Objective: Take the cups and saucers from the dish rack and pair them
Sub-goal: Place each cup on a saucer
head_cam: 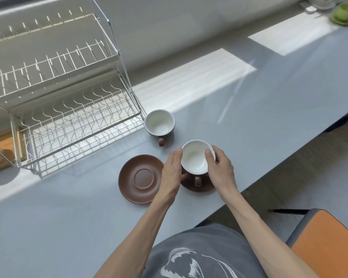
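There, both hands, left [172, 169] and right [219, 167], fingers curled, gripped the white-lined cup [196, 157] over its brown saucer [201, 185], right of the bare saucer [140, 178].

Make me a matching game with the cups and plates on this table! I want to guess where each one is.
Things:
1. cup in the hands
2. other cup
3. empty saucer
4. dish rack

Places:
A. bare on the table, beside the left hand
B. standing alone next to the rack's corner
C. on the left, with no dishes showing on its shelves
D. over a saucer, held by both hands

Pairs: 1-D, 2-B, 3-A, 4-C
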{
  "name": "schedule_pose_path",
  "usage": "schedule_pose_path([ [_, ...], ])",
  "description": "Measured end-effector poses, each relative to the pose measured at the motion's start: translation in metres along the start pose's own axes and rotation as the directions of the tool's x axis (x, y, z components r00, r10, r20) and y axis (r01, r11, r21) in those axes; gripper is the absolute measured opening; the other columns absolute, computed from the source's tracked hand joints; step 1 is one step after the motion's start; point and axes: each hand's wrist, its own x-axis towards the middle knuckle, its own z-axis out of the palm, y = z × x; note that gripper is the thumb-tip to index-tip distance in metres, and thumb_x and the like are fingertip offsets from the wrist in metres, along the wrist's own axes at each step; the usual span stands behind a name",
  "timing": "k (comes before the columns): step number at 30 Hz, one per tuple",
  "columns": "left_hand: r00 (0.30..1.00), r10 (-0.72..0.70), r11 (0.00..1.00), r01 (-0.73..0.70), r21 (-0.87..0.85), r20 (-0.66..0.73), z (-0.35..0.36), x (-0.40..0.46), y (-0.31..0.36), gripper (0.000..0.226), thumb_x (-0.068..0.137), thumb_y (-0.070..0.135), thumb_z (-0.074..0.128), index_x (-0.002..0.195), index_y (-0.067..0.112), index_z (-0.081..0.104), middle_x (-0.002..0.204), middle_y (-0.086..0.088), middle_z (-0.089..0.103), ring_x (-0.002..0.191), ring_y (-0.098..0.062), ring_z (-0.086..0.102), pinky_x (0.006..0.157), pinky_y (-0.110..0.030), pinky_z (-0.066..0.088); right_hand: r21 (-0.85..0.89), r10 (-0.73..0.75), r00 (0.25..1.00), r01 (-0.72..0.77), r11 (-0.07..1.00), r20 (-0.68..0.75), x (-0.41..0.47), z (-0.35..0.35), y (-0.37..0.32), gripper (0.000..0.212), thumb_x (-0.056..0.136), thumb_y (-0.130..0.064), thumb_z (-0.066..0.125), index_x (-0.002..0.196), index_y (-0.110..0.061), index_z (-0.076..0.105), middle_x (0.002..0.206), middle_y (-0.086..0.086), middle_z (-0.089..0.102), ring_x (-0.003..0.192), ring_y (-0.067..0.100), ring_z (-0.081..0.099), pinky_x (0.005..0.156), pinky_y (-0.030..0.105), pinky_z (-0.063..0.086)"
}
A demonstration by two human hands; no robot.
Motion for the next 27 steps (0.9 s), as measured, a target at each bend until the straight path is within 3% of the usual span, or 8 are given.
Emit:
schedule_pose_path([
  [2,1.0,-0.021,0.999,0.021,-0.026,0.0,0.0,-0.003,-0.003,0.03,0.105,0.037,0.042,0.126,0.024,0.06,0.125,0.004,0.059,0.115,-0.01,0.062,0.082,-0.031,0.062,0.002,0.008,1.0,-0.008,1.0,-0.002,-0.003,0.0,0.003,0.049,0.098,-0.046,0.044,0.14,-0.021,0.049,0.14,-0.004,0.055,0.13,0.018,0.048,0.109,0.038,0.04],
  [10,0.997,-0.071,0.996,0.072,-0.061,0.018,0.002,-0.006,-0.009,0.039,0.099,0.053,0.043,0.127,0.033,0.062,0.13,0.007,0.062,0.12,-0.012,0.062,0.088,-0.036,0.06,0.018,0.007,1.0,-0.006,1.0,-0.009,-0.01,-0.002,0.006,0.037,0.1,-0.037,0.046,0.134,-0.022,0.053,0.114,-0.015,0.052,0.108,0.008,0.047,0.09,0.023,0.034],
  [14,0.996,-0.086,0.995,0.086,-0.049,0.012,0.006,-0.007,-0.007,0.039,0.099,0.053,0.044,0.126,0.033,0.062,0.129,0.008,0.062,0.12,-0.013,0.062,0.092,-0.04,0.059,0.009,0.013,1.0,-0.013,1.0,-0.013,-0.009,-0.004,0.009,0.04,0.1,-0.037,0.046,0.136,-0.021,0.05,0.121,-0.011,0.053,0.107,0.007,0.044,0.092,0.023,0.034],
  [18,0.996,-0.091,0.996,0.091,0.0,0.015,0.006,-0.005,-0.005,0.038,0.099,0.054,0.046,0.127,0.034,0.06,0.122,0.016,0.06,0.117,-0.011,0.062,0.096,-0.043,0.057,-0.027,0.021,1.0,-0.02,0.999,0.004,-0.006,-0.005,0.011,0.04,0.099,-0.039,0.047,0.136,-0.022,0.048,0.131,-0.004,0.056,0.116,0.016,0.05,0.091,0.026,0.036],
  [23,0.985,-0.142,0.945,0.107,0.308,0.094,-0.009,0.011,0.009,0.029,0.097,0.054,0.048,0.119,0.037,0.055,0.118,0.014,0.061,0.103,-0.006,0.06,0.098,-0.042,0.054,-0.253,0.027,0.99,0.009,0.967,0.14,0.016,-0.014,0.007,0.045,0.097,-0.047,0.044,0.136,-0.023,0.047,0.133,0.002,0.058,0.121,0.025,0.052,0.098,0.037,0.043],
  [27,0.974,-0.175,0.77,0.045,0.637,0.142,-0.032,0.028,0.035,0.044,0.097,0.053,0.046,0.134,0.03,0.056,0.125,0.005,0.064,0.115,-0.018,0.061,0.102,-0.036,0.047,-0.496,-0.043,0.981,0.133,0.858,0.19,0.035,-0.016,-0.015,0.05,0.097,-0.053,0.039,0.138,-0.026,0.046,0.14,0.003,0.053,0.127,0.026,0.05,0.102,0.042,0.04],
])
